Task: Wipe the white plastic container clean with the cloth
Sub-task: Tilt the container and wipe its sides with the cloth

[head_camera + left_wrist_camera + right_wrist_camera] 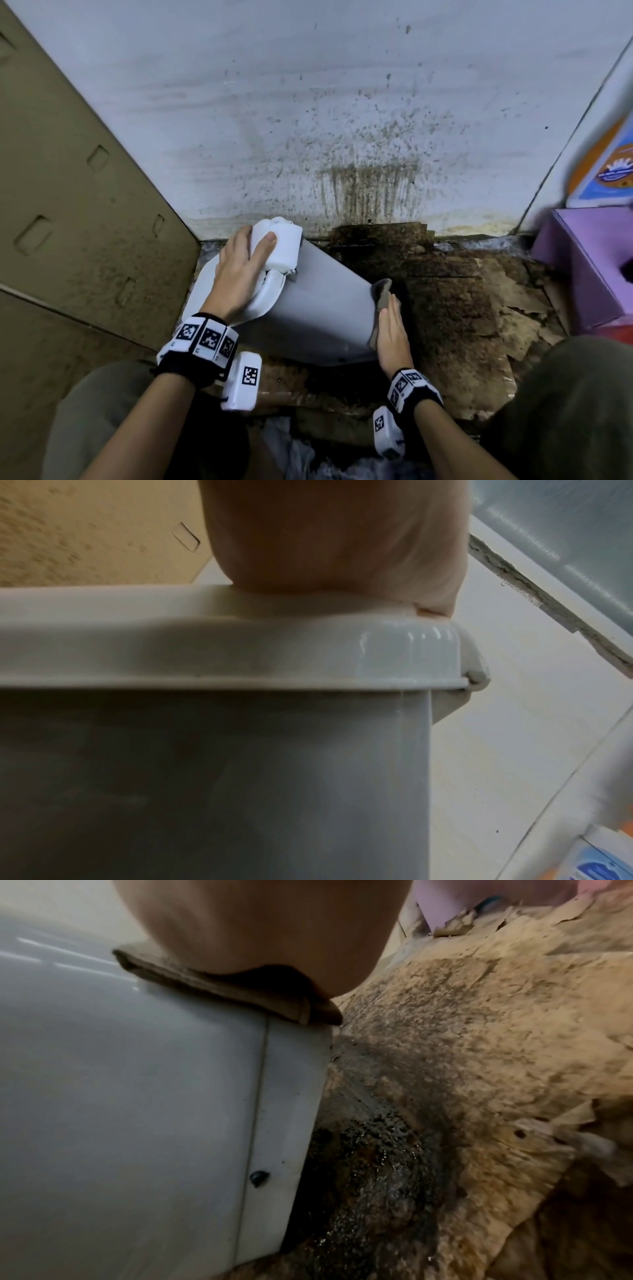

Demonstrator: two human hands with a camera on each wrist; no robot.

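The white plastic container [325,301] lies tilted on its side on the floor, lid end at the far left. My left hand [253,240] grips the white lid piece [284,246], thumb on top and fingers round its far side. In the left wrist view my palm [335,539] rests on the container's rim [240,653]. My right hand [392,315] is flat, with straight fingers pressing a grey-brown cloth [382,291] against the container's lower right side. The right wrist view shows the folded cloth [222,988] under my palm on the container wall [137,1096].
Wet, dirt-stained cardboard [462,291] covers the floor to the right of the container. A splattered grey wall [342,120] stands behind and a brown panel [68,205] on the left. A purple box [589,267] sits at the right. My knees frame the bottom.
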